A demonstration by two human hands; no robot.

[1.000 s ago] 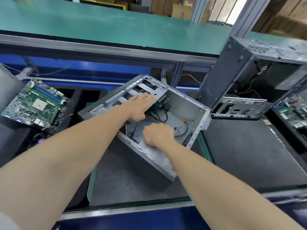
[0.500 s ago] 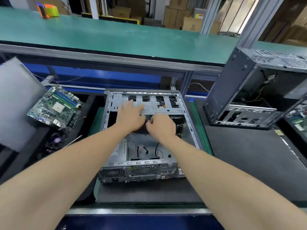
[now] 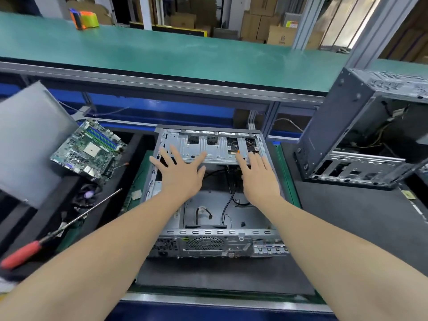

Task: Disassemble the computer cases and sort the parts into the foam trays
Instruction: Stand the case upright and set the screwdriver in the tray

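Hands of the person both reach into the open computer case (image 3: 208, 245), which lies flat on the dark table (image 3: 347, 216) at the centre, with its back panel toward 6 o'clock. The left grip (image 3: 180, 174) is spread wide, palm down, and its fingertips are on the metal drive bracket (image 3: 215, 151) at the 12 o'clock end of the case. The right grip (image 3: 259, 179) is also flat, fingers straight and close together, at the 3 o'clock end of the same bracket. Neither one holds anything. At 9 o'clock a green circuit board (image 3: 90, 151) rests tilted on a black foam tray (image 3: 136, 144), beside a grey panel (image 3: 30, 140). A small fan (image 3: 88, 195) sits at the board's 6 o'clock side. A red-handled screwdriver (image 3: 30, 249) lies at 8 o'clock. A second case (image 3: 328, 126) stands open at 2 o'clock.
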